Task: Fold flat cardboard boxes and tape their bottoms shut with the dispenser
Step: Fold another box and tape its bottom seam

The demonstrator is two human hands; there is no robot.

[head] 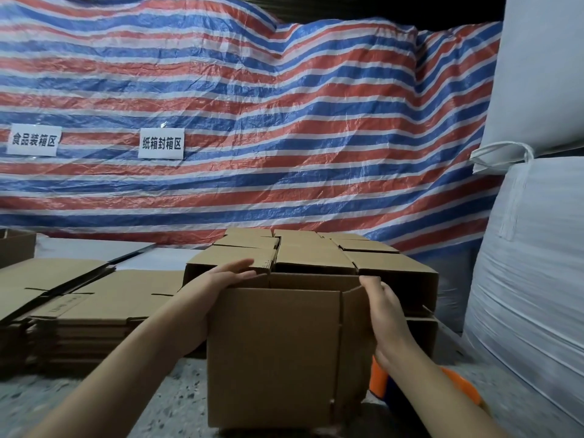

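- Head view: looks forward and slightly down from the person's head, close over a cardboard box (pixel 273 352) at 6 o'clock.
- Striped tarp (pixel 252 121) fills 12 o'clock, well behind.

We see a striped tarp (pixel 252 121) across the far side bearing two white signs (pixel 161 143), and big white sacks (pixel 531 248) stacked at right.
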